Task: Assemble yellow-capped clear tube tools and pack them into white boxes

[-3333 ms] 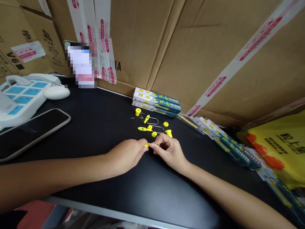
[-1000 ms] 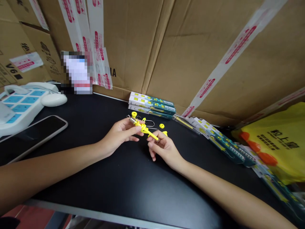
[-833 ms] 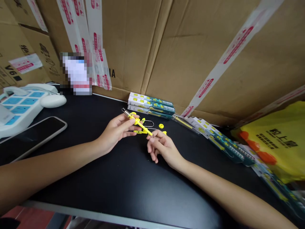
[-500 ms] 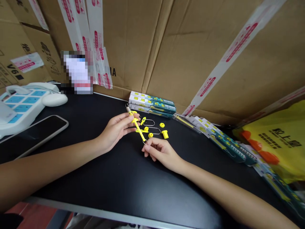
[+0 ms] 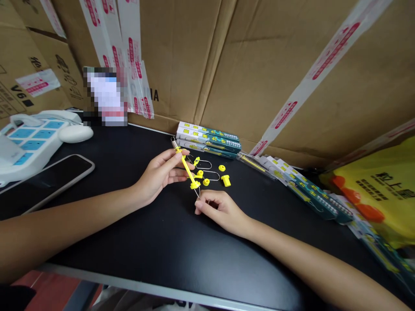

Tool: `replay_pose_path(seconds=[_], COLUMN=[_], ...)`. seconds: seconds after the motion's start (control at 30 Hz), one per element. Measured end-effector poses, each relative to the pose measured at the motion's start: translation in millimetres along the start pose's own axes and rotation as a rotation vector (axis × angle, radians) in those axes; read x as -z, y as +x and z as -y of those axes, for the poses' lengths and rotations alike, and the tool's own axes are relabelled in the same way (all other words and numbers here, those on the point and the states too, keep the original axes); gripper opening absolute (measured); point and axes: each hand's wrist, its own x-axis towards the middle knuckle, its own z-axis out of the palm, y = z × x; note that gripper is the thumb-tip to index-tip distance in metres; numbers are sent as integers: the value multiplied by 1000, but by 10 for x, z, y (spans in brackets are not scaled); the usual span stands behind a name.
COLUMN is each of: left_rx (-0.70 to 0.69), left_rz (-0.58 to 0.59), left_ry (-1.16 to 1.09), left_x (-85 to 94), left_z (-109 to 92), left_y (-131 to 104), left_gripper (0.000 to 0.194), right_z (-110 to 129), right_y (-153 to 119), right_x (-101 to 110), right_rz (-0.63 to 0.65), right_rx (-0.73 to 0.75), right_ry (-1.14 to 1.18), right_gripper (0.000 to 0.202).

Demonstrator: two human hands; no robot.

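Note:
My left hand point(image 5: 160, 175) pinches the upper part of a thin yellow spring-scale rod point(image 5: 188, 167) between thumb and forefinger. A metal spring point(image 5: 174, 143) with a wire loop sticks out above my fingers. Around the rod's lower end sits a yellow cap point(image 5: 195, 185). My right hand point(image 5: 220, 209) pinches the wire hook point(image 5: 197, 194) hanging below that cap. The rod slants down to the right over the black table. Just behind it lie two wire hooks point(image 5: 212, 176) with yellow ends and several loose yellow caps point(image 5: 226, 180). Part of this group is hidden by my left fingers.
Spring-scale boxes point(image 5: 207, 140) are stacked against the cardboard wall point(image 5: 275, 65); more boxes point(image 5: 301, 190) run along the right. A yellow bag point(image 5: 379, 190) stands beyond them. At left are a phone point(image 5: 48, 181) and a power strip point(image 5: 32, 140). The table's edge point(image 5: 139, 287) is nearest me.
One yellow cap has shifted from near my left fingers down to the rod's lower end. More of the wire hook shows above my right fingertips. Both hands keep their holds.

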Motion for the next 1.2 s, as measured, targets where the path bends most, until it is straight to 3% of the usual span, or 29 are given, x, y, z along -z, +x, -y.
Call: replay_pose_path(seconds=[0.2, 0.4, 0.6, 0.73, 0.87, 0.93, 1.1, 1.2], left_rx=[-20, -10, -22, -3, 92, 133, 193, 199], left_rz=[-20, -20, -43, -13, 80, 134, 191, 198], left_ry=[12, 62, 79, 155, 256, 298, 345, 349], left_x=[-11, -19, -25, -17, -27, -31, -24, -20], left_z=[-23, -39, -51, -15, 42, 74, 124, 133], left_y=[-20, -32, -20, -15, -28, -35, -35, -25], left_gripper=[22, 26, 25, 26, 26, 25, 27, 26], right_z=[-6, -40, -61, -41, -24, -19, -50, -83], right_y=[-6, -15, -40, -27, 37, 74, 125, 141], right_x=[-27, -23, -44, 17, 251, 377, 512, 505], right_rz=[-18, 3, 2, -10, -230, -266, -50, -22], right_rx=[-76, -47, -25, 15, 79, 74, 15, 28], right_ry=[63, 46, 83, 50, -326, -583, -1032, -1167], right_gripper=[22, 17, 45, 39, 16, 13, 18, 13])
